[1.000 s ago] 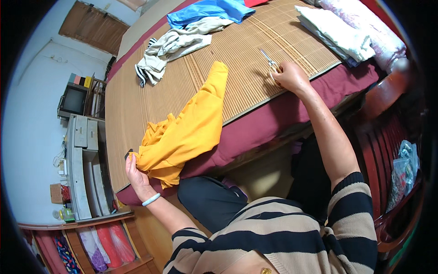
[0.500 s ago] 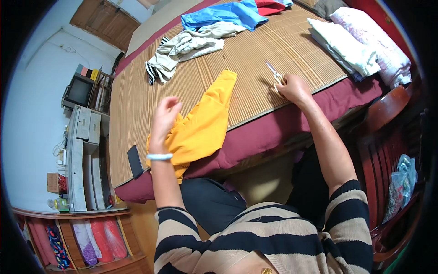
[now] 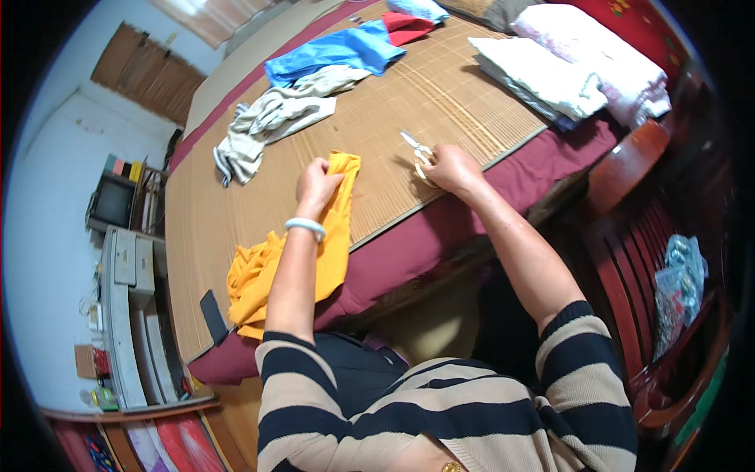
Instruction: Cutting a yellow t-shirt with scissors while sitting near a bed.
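Observation:
A yellow garment (image 3: 334, 256) lies along the near edge of the bamboo mat, its narrow end pointing away from me and its wider part bunched at the left. My left hand (image 3: 316, 189) is closed on the cloth near that narrow end; a pale bracelet circles the wrist. To the right, my right hand (image 3: 454, 170) grips a pair of scissors (image 3: 423, 153) by the handles, blades pointing up and left over the mat. The scissors are apart from the yellow cloth.
The bamboo mat (image 3: 377, 126) covers a bed with a maroon sheet (image 3: 440, 228). Beyond lie a grey-white garment (image 3: 271, 118) and a blue garment (image 3: 334, 53). Folded white cloth (image 3: 543, 75) sits far right, a dark phone (image 3: 212, 316) near left. A wooden chair (image 3: 621, 259) stands at right.
My left hand has come down onto the narrow end of the yellow garment and closed on it. The whole view has shifted, with the scissors still in my right hand.

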`<state>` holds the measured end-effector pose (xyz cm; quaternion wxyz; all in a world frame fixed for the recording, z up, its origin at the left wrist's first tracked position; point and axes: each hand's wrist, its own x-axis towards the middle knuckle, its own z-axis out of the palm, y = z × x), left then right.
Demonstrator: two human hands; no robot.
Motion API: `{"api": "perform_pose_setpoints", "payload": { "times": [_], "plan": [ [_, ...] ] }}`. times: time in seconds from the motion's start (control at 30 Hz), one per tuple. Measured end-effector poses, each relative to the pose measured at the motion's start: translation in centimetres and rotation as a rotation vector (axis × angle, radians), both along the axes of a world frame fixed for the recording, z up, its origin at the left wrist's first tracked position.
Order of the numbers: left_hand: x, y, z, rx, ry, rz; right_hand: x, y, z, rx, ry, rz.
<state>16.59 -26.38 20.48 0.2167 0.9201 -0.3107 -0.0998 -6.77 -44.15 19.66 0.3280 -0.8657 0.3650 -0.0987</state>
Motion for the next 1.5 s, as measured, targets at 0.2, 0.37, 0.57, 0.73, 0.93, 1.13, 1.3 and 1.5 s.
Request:
{"api": "perform_pose_setpoints", "payload": {
  "times": [0.2, 0.37, 0.57, 0.73, 0.93, 1.13, 1.3, 1.5],
  "plan": [
    [-8.6, 3.3, 2.8, -0.244, -0.598, -0.557, 0.0, 0.4, 0.1, 0.076, -0.053, -0.004],
    [-11.8, 6.8, 1.9, -0.218, -0.556, -0.553, 0.0, 0.4, 0.2, 0.193, -0.141, 0.065],
    [-12.8, 8.7, 1.5, -0.292, -0.486, -0.521, 0.8, 1.4, -0.4, 0.348, -0.161, 0.137],
    [-13.2, 9.1, 0.9, -0.364, -0.464, -0.537, 0.9, 1.3, -1.0, 0.477, -0.193, 0.182],
    [-12.9, 9.9, 0.4, -0.506, -0.428, -0.562, 0.8, 3.5, -0.3, 0.765, -0.359, 0.327],
    [-13.1, 10.2, 1.5, -0.564, -0.631, -0.521, 0.0, 6.3, 1.3, 0.88, -0.314, 0.427],
    [-13.3, 10.9, 2.1, -0.559, -0.768, -0.518, -0.6, 7.6, 2.8, 0.951, -0.334, 0.425],
    [-13.2, 11.3, 2.5, -0.573, -0.83, -0.524, -0.5, 8.8, 3.1, 0.938, -0.711, 0.524]
  ]
}}
